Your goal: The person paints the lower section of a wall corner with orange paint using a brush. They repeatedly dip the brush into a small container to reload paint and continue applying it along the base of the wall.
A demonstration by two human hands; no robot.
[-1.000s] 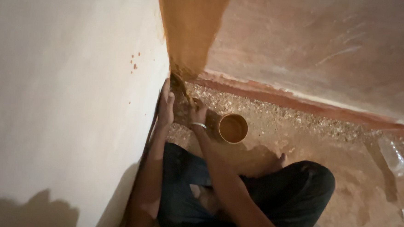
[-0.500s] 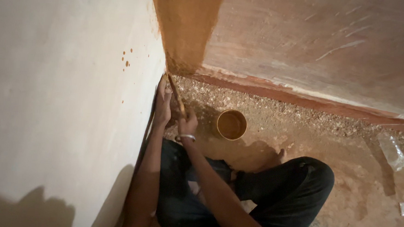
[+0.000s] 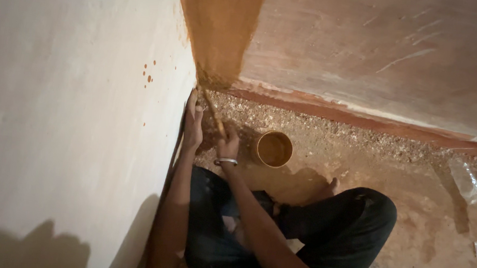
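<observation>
Right hand [image 3: 228, 144] clamps a paintbrush [image 3: 213, 112]; left hand [image 3: 193, 123] flat, fingers apart, near round tin [image 3: 274, 149].

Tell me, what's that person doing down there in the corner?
A person sits cross-legged on the gritty floor, facing a corner. The right hand holds a paintbrush with its tip at the bottom of the corner, where an orange-brown painted strip runs down the wall. The left hand rests flat against the pale wall. A small round pot of the same orange-brown paint stands on the floor beside the right hand.
</observation>
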